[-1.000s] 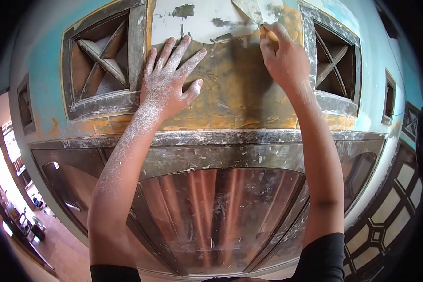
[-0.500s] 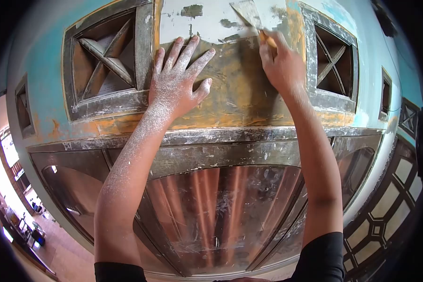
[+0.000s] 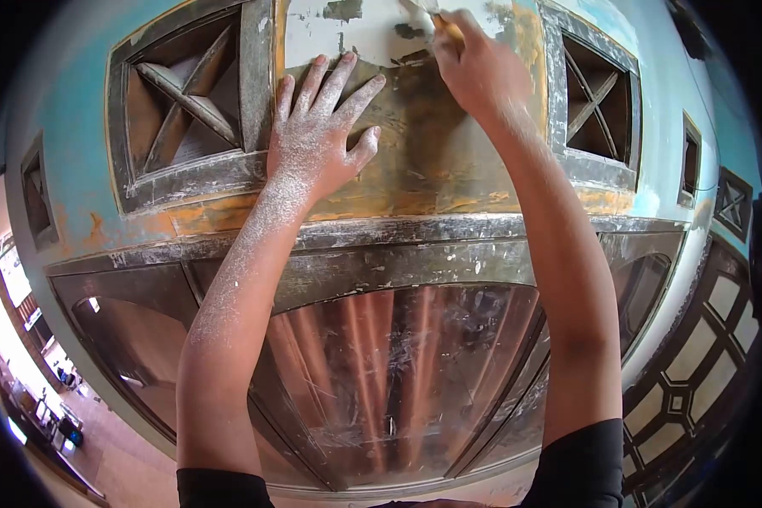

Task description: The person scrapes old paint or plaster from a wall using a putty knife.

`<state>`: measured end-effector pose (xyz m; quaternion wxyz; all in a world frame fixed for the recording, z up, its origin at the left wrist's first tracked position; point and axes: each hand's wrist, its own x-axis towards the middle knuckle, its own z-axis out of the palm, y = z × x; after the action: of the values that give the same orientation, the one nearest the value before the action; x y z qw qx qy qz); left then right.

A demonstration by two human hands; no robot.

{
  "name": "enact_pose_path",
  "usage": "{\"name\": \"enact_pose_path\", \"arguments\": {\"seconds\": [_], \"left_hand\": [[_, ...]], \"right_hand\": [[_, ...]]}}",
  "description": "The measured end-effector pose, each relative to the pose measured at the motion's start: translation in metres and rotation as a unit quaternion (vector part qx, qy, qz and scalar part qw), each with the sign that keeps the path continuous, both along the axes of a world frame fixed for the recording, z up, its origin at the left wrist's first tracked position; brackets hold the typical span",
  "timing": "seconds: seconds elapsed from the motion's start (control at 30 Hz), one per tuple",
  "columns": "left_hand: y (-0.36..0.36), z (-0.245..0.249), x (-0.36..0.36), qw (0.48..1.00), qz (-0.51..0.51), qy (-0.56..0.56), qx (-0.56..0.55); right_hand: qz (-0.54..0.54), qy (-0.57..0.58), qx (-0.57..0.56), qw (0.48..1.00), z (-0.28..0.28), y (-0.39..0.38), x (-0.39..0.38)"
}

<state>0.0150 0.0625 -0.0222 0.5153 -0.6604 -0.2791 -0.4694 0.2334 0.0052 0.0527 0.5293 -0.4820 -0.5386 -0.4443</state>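
Dusted with white powder, my left hand (image 3: 313, 140) lies flat on the wall panel (image 3: 394, 173), fingers spread, its fingertips at the lower edge of a flaking white coat (image 3: 372, 32). My right hand (image 3: 489, 74) is closed around the wooden handle of a scraper (image 3: 451, 34) at the panel's upper right. The blade points up and left over the white coat and is partly cut off by the top of the view. Brown and orange patches show on the bare surface below the white.
Wooden vents with crossed slats flank the panel, one on the left (image 3: 186, 97) and one on the right (image 3: 597, 102). A worn wooden ledge (image 3: 398, 229) runs beneath, above a glass pane (image 3: 406, 372) with reddish curtains behind. Turquoise wall (image 3: 68, 161) extends sideways.
My right hand has moved left and up with the scraper, so the blade now nearly leaves the top of the view. My left hand stays in place on the panel.
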Motion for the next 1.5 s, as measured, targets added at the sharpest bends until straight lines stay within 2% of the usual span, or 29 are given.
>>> {"name": "enact_pose_path", "arguments": {"seconds": [0.03, 0.17, 0.23, 0.33, 0.47, 0.53, 0.57, 0.63, 0.73, 0.83, 0.93, 1.03, 1.27, 1.33, 1.4, 1.5], "left_hand": [[0.000, 0.000, 0.000, 1.000, 0.002, 0.000, 0.002], [0.001, -0.001, -0.001, 1.000, 0.000, 0.002, 0.002], [0.002, 0.000, -0.001, 1.000, -0.003, 0.001, 0.001], [0.001, 0.000, -0.002, 1.000, 0.002, -0.001, 0.000], [0.003, -0.001, -0.001, 1.000, -0.002, 0.000, -0.002], [0.002, -0.001, -0.001, 1.000, -0.003, -0.001, -0.004], [0.002, -0.001, -0.001, 1.000, -0.004, -0.001, -0.005], [0.003, -0.001, -0.002, 1.000, -0.007, -0.002, -0.005], [0.003, -0.001, -0.002, 1.000, -0.009, -0.007, -0.001], [0.002, 0.000, -0.001, 1.000, -0.004, -0.009, -0.003], [0.002, -0.001, 0.000, 1.000, -0.006, -0.009, -0.010], [0.003, -0.001, -0.001, 1.000, -0.008, -0.007, -0.004], [0.002, -0.002, -0.001, 1.000, -0.009, -0.011, -0.007], [0.002, -0.001, 0.000, 1.000, -0.005, -0.011, -0.010], [0.002, -0.002, -0.001, 1.000, -0.004, -0.007, -0.009], [0.002, -0.001, -0.001, 1.000, -0.005, -0.006, -0.007]], "right_hand": [[0.008, 0.003, 0.024, 1.000, 0.004, 0.003, -0.003], [0.012, 0.007, 0.003, 1.000, -0.022, -0.005, -0.004], [0.005, 0.023, -0.075, 0.997, -0.042, -0.008, 0.001], [-0.014, 0.008, -0.021, 1.000, -0.031, 0.000, 0.000], [-0.010, -0.012, 0.001, 1.000, 0.016, -0.006, -0.013], [0.077, 0.027, -0.031, 0.996, 0.020, -0.022, -0.022], [0.075, 0.029, -0.034, 0.996, 0.013, -0.018, -0.017], [-0.003, 0.010, -0.001, 1.000, -0.007, -0.002, 0.001], [0.006, 0.027, -0.027, 0.999, -0.046, -0.003, 0.023], [0.006, 0.037, -0.052, 0.998, -0.055, -0.004, 0.033], [-0.019, 0.038, -0.049, 0.998, -0.030, -0.008, 0.027], [0.000, 0.037, -0.027, 0.999, -0.017, -0.008, 0.023], [0.021, 0.067, -0.027, 0.997, -0.049, -0.011, 0.046], [0.012, 0.092, -0.050, 0.994, -0.031, -0.017, 0.043], [-0.019, 0.098, -0.023, 0.995, -0.008, -0.015, 0.041], [0.018, 0.084, -0.001, 0.996, 0.000, -0.015, 0.038]]}}
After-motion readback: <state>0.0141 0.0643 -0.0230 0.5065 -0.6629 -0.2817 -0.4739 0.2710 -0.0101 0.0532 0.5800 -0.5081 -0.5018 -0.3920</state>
